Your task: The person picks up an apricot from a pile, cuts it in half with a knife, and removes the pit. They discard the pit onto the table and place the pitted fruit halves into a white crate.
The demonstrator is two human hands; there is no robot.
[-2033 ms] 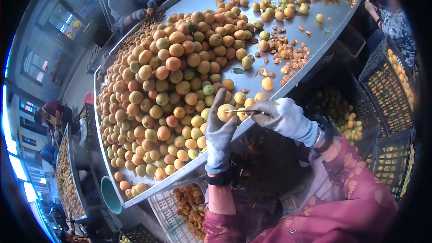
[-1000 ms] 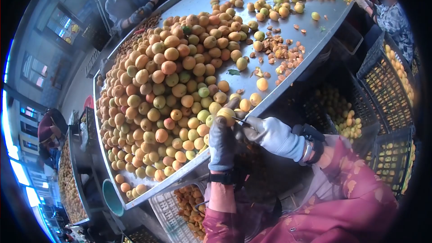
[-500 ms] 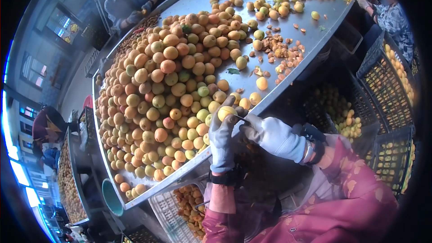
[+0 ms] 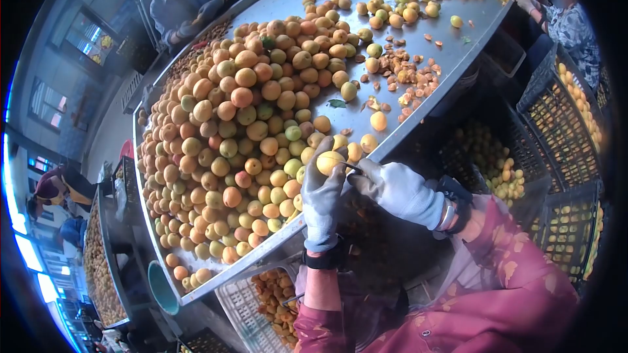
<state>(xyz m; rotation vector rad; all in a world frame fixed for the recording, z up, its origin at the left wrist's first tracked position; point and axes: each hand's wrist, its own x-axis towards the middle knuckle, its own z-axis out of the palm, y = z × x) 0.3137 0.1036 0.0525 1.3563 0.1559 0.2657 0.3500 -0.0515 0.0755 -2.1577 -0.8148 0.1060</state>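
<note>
My left hand (image 4: 322, 196), in a white glove with grey fingers, holds a yellow apricot-like fruit (image 4: 328, 163) at the table's near edge. Just right of it, my right hand (image 4: 392, 189), gloved the same way, is closed on a thin dark tool (image 4: 352, 167) whose tip meets the fruit's right side. The tool's handle is hidden in the fingers. A big heap of orange and yellow fruit (image 4: 229, 131) lies left of my hands on the metal table (image 4: 360, 16).
Pit-like brown pieces (image 4: 409, 75) lie on the table. Below it stands a white crate (image 4: 245, 307) of cut fruit, with a green basin (image 4: 162, 287) at its left. Black crates (image 4: 562, 124) of fruit stand right. Co-workers (image 4: 186, 3) are at the far side and right.
The tool's tip has shifted slightly at the fruit, and my right hand has turned a little. The co-worker across the table has moved their hands; a person at far left has changed posture.
</note>
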